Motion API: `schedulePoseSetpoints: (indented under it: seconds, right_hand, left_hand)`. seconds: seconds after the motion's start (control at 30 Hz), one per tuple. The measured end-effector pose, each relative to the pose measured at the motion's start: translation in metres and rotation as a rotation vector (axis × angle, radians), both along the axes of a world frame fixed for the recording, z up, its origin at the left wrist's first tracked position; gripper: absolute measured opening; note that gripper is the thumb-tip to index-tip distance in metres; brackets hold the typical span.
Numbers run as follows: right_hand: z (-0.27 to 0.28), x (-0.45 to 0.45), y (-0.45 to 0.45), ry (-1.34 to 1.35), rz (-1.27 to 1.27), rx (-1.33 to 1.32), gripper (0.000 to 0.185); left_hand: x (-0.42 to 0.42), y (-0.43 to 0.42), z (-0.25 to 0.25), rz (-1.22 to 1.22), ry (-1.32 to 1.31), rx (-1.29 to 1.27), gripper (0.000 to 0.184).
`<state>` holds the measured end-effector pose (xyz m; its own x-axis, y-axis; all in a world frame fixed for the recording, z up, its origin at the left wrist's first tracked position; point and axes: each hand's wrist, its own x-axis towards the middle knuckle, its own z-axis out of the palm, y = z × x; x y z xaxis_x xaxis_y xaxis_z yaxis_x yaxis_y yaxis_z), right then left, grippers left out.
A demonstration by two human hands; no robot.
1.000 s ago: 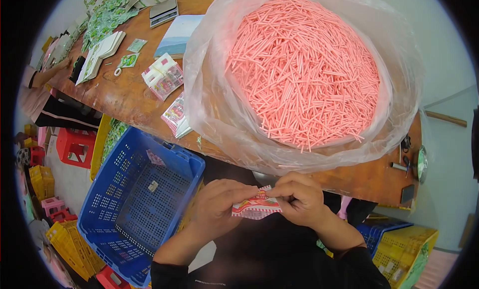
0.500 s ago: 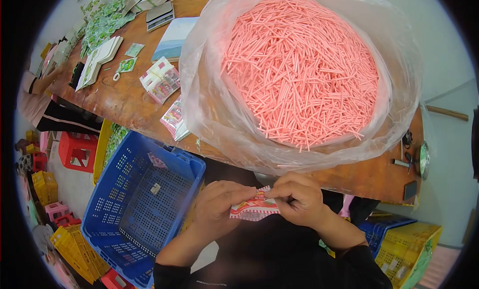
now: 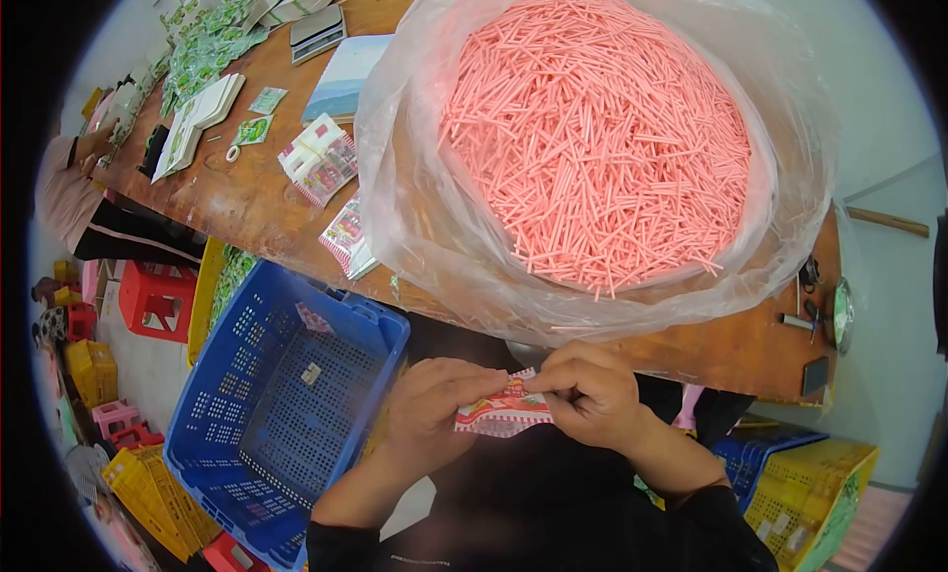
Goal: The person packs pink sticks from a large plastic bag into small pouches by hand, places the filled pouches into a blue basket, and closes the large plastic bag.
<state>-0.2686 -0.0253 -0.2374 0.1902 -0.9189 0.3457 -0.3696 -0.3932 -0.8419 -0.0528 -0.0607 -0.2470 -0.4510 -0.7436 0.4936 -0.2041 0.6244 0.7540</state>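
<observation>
As both grips (image 3: 434, 404) (image 3: 591, 395) pinch, the packet (image 3: 506, 409) lies between; it's red-striped.

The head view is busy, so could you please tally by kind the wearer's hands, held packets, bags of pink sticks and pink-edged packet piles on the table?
Hands, left hand and right hand: 2
Held packet: 1
Plastic bag of pink sticks: 1
Packet piles, farther pile and nearer pile: 2
Total: 6

glossy packet (image 3: 506, 412), plastic bag (image 3: 444, 266), wooden table (image 3: 237, 182)
</observation>
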Motion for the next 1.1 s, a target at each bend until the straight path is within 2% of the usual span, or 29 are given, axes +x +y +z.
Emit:
schedulePoseSetpoints:
  seconds: [0.07,0.17,0.27,0.33,0.37,0.4,0.47,0.57,0.67,0.77,0.87,0.97,1.07,1.1]
  right_hand:
    - [-0.001,0.001,-0.001,0.017,0.002,-0.003,0.024]
    - [0.0,0.001,-0.002,0.047,-0.021,0.008,0.022]
    - [-0.011,-0.002,0.002,0.009,-0.064,0.031,0.021]
    - [-0.02,-0.011,0.003,-0.004,-0.108,0.054,0.02]
    - [-0.024,-0.016,0.003,0.003,-0.126,0.069,0.019]
    - [-0.027,-0.019,0.002,0.012,-0.144,0.083,0.019]
    - [-0.032,-0.022,0.0,0.025,-0.179,0.117,0.018]
    - [-0.039,-0.024,-0.006,0.06,-0.201,0.124,0.017]
    - [-0.033,-0.026,-0.012,0.15,-0.205,0.101,0.017]
    - [-0.033,-0.035,-0.013,0.209,-0.273,0.06,0.016]
    - [-0.036,-0.041,-0.009,0.225,-0.379,0.094,0.015]
    - [-0.039,-0.046,-0.008,0.231,-0.414,0.093,0.015]
    - [-0.034,-0.045,-0.013,0.271,-0.412,0.062,0.015]
    - [-0.03,-0.044,-0.016,0.303,-0.413,0.055,0.016]
  left_hand:
    - [0.001,0.001,-0.002,0.014,0.008,0.007,0.043]
    - [0.016,0.0,-0.004,0.032,-0.046,0.052,0.029]
    - [0.058,0.005,-0.018,0.187,-0.086,0.296,0.024]
    - [0.101,-0.002,-0.045,0.308,-0.104,0.222,0.021]
    - [0.125,-0.005,-0.059,0.444,-0.211,0.229,0.018]
    - [0.151,-0.007,-0.076,0.578,-0.316,0.238,0.016]
    - [0.214,-0.01,-0.139,0.752,-0.424,0.473,0.015]
    - [0.281,-0.017,-0.223,0.831,-0.585,0.604,0.018]
    - [0.307,-0.029,-0.286,0.922,-0.436,0.898,0.023]
    - [0.329,-0.039,-0.365,0.971,-0.567,0.783,0.027]
    - [0.353,-0.054,-0.451,1.013,-0.516,0.691,0.025]
    - [0.328,-0.066,-0.445,1.236,-0.616,0.34,0.027]
    - [0.328,-0.076,-0.484,1.21,-0.335,0.908,0.024]
    - [0.365,-0.065,-0.55,1.088,-0.335,0.68,0.029]
